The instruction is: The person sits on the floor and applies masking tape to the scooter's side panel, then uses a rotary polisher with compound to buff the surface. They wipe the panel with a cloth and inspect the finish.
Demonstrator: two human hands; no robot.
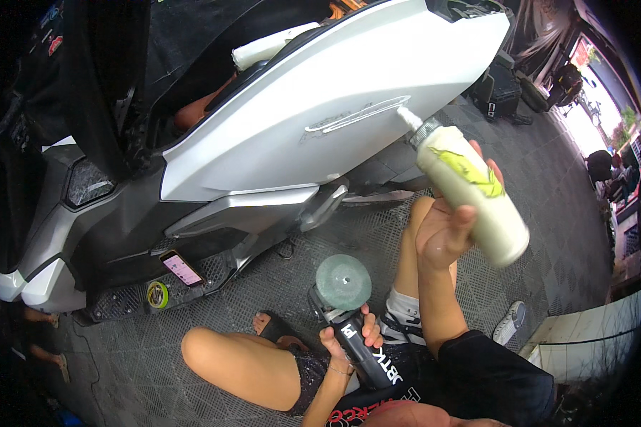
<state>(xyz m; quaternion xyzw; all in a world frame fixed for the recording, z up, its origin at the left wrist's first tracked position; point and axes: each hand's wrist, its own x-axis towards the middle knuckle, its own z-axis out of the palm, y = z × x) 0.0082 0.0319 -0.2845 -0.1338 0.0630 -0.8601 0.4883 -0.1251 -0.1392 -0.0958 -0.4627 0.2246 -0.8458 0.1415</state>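
My right hand point(445, 231) is wrapped round a squeeze bottle point(470, 192) of pale cream liquid with a torn yellow-green label. Its tilted nozzle points at the scooter's silver-white side panel point(278, 135), close to one end of a looped white streak point(360, 115) on the panel. In my lap, my left hand point(335, 341) grips the black body of a handheld polisher point(360, 349). The polisher's round, pale green pad point(343, 282) faces up, apart from the panel.
A phone point(181, 268) with a lit screen and a small round tin point(157, 294) lie on the scooter's footboard point(121, 302). Grey plastic tiles point(541, 213) cover the floor. Black motorcycle parts point(502, 89) stand at the back right. Another person's feet point(50, 356) show at the far left.
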